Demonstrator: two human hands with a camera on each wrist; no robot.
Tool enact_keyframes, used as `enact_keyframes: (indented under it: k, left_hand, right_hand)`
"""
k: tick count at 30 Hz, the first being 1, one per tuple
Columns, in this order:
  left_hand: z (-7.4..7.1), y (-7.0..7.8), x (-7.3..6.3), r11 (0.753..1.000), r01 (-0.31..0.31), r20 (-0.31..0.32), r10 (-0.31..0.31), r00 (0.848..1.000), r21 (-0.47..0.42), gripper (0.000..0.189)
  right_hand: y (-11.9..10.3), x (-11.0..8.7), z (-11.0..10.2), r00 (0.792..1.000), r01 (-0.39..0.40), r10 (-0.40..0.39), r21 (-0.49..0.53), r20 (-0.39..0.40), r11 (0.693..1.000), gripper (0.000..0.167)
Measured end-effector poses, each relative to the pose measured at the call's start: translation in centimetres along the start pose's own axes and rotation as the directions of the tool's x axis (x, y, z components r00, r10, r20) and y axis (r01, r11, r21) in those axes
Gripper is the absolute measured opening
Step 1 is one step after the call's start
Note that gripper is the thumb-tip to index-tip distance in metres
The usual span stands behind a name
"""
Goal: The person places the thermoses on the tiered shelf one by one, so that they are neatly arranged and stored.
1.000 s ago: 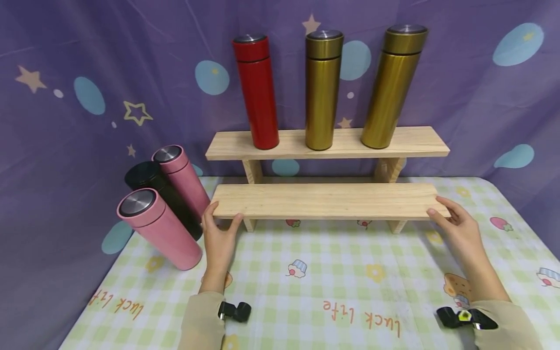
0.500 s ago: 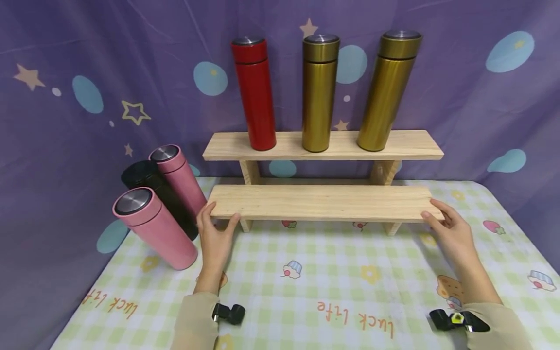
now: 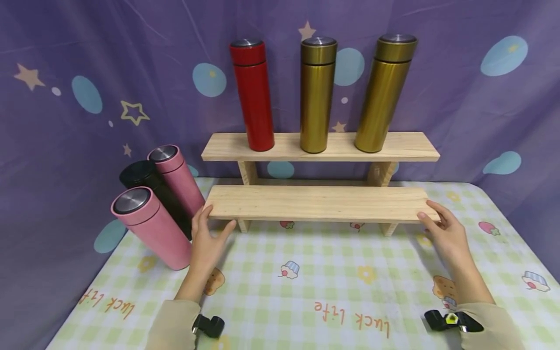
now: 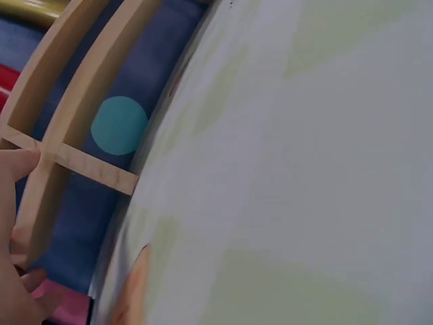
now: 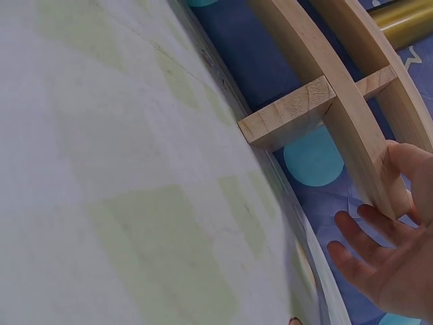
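While two pink bottles (image 3: 157, 234) and a black bottle (image 3: 168, 197) stand on the counter (image 3: 332, 272) at the frame's left, the left hand (image 3: 205, 245) holds its thumb and fingers spread wide by the left end of the lower shelf (image 3: 319, 203) – contact there is hard to tell. The wooden rack (image 3: 247, 172) fills the centre, a red bottle (image 3: 254, 97) and two gold bottles (image 3: 318, 104) above. Right of centre, the right hand (image 3: 450, 238) pinches the lower shelf's end.

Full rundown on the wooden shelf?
The wooden shelf has two pale, grained tiers joined by supports, standing on the checked tablecloth. The upper board, set back, bears a red bottle and two gold bottles. At the lower board, the right hand pinches the right end; the left hand is at the left end, contact unclear.
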State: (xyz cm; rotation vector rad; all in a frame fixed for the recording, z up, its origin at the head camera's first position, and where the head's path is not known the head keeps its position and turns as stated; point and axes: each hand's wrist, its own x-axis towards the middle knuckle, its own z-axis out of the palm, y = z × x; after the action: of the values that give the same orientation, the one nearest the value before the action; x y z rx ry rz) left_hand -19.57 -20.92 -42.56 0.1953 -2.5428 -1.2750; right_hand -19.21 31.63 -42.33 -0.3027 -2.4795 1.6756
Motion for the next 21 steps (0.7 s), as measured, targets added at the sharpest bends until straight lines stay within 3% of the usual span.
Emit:
enact_keyframes:
  k: [4,11,17,21]
  left_hand:
    - [-1.3,0.3,-0.6,1.0,-0.013,0.064,0.013,0.998,0.004,0.09]
    - [-3.0,0.8,-2.2,0.997,-0.057,0.114,0.063,0.991,-0.059,0.084]
    - [-4.3,1.0,-4.4,0.99,-0.113,0.142,0.124,0.982,-0.085,0.07]
    - [-5.4,1.0,-6.1,0.99,-0.102,0.147,0.116,0.982,-0.101,0.064]
  right_hand:
    - [0.0,0.1,0.0,1.0,0.0,0.0,0.01,-0.007,1.0,0.07]
    - [0.0,0.1,0.0,1.0,0.016,-0.016,0.012,-0.005,1.0,0.07]
    - [0.1,0.1,0.0,1.0,-0.009,0.009,0.016,-0.011,1.0,0.07]
    - [0.2,0.2,0.2,1.0,-0.013,0.013,0.004,-0.019,1.0,0.072]
